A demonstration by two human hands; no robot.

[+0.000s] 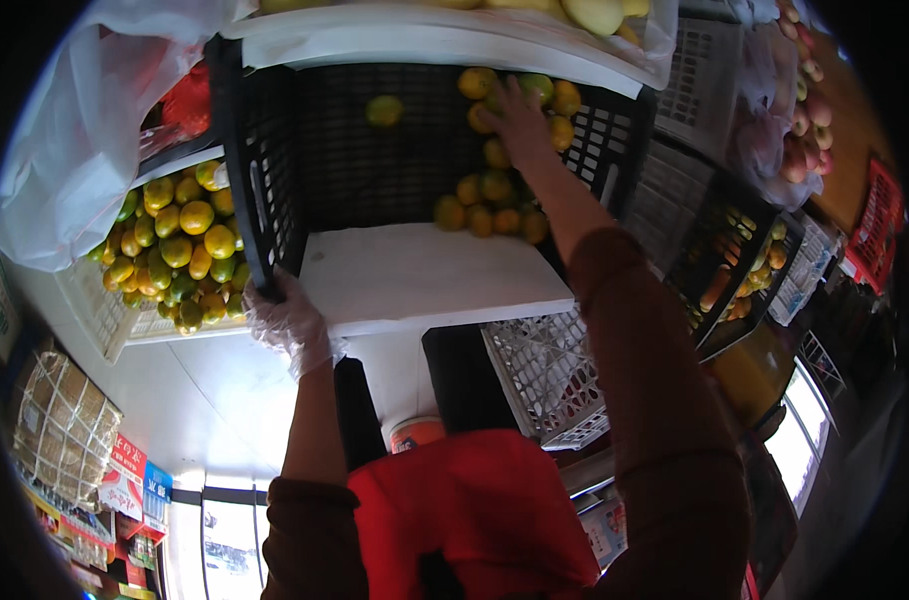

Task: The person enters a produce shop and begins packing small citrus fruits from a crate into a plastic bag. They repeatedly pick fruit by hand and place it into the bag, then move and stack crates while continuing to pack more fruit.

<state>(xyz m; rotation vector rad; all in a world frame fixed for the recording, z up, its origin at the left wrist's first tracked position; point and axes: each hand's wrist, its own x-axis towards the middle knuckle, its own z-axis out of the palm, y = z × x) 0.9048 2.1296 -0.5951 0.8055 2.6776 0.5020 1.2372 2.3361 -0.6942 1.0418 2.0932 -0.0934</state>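
Observation:
My left hand (pixel 289 319), in a clear plastic glove, grips the near left corner of a black plastic crate (pixel 257 202). Inside that crate, green-and-orange citrus fruits (pixel 492 199) cluster towards the right end, and a single citrus fruit (pixel 385 111) sits apart on the dark slatted bottom. My right hand (pixel 516 112) reaches over the far right fruits with its fingers spread, touching or just above them. Whether the palm hides a fruit is unclear. A white board (pixel 432 276) lies along the crate's near side.
Left of the crate, more citrus (pixel 177 247) is heaped in a white crate (pixel 117 330). Pale melons (pixel 593 13) lie in a white foam box (pixel 439 41) behind. A white lattice basket (pixel 552 375) stands below right, near a black crate of fruit (pixel 739 270).

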